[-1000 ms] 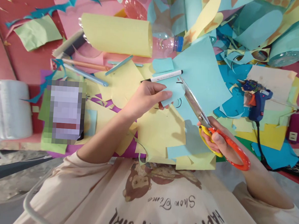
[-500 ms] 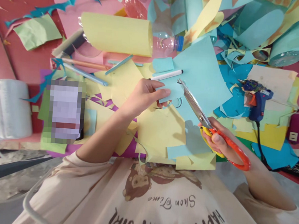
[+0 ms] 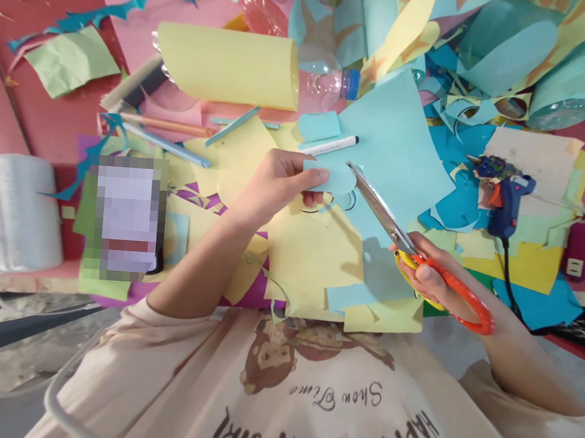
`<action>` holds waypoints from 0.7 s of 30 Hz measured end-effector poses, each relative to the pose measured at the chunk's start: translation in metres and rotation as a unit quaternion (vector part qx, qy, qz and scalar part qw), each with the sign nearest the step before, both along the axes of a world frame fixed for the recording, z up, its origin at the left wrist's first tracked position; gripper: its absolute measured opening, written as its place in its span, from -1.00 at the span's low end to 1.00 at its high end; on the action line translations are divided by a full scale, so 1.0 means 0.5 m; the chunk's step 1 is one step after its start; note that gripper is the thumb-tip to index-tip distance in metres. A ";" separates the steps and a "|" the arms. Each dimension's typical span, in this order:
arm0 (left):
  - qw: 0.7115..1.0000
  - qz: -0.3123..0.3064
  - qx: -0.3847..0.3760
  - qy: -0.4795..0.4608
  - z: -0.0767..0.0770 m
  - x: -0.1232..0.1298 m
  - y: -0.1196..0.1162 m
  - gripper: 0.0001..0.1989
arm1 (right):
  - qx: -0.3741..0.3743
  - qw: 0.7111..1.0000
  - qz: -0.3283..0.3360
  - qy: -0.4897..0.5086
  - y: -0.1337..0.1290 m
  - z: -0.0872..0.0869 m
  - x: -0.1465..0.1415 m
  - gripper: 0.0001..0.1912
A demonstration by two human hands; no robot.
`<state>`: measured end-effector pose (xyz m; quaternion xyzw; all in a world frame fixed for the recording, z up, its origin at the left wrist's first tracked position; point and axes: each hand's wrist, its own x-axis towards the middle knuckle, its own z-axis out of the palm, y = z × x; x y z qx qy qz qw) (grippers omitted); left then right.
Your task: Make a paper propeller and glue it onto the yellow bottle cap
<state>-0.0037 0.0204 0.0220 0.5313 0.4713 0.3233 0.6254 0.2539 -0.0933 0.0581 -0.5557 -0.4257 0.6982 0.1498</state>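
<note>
Scissors [image 3: 396, 238] in right hand [image 3: 435, 277], "Show Time" on shirt [image 3: 339, 412]

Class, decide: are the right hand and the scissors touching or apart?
Touching. The head view shows the right hand gripping the scissors at their handle end.

Anyone could slide a hand in low over the flat yellow sheet [image 3: 314, 257], between the left hand [image 3: 285, 184] and right hand [image 3: 429, 277]. Farther in, the slanting scissors [image 3: 384, 212] and blue paper piece [image 3: 340, 178] narrow the way, and the yellow-wrapped bottle [image 3: 228, 66] lies crosswise beyond them. Over to the right, the glue gun [image 3: 504, 210] and its cord [image 3: 506, 260] block passage.
</note>
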 end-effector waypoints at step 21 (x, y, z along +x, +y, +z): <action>0.999 0.016 0.011 0.028 -0.015 -0.005 0.005 -0.81 | 0.008 0.998 0.048 -0.034 0.005 0.009 0.009 -0.36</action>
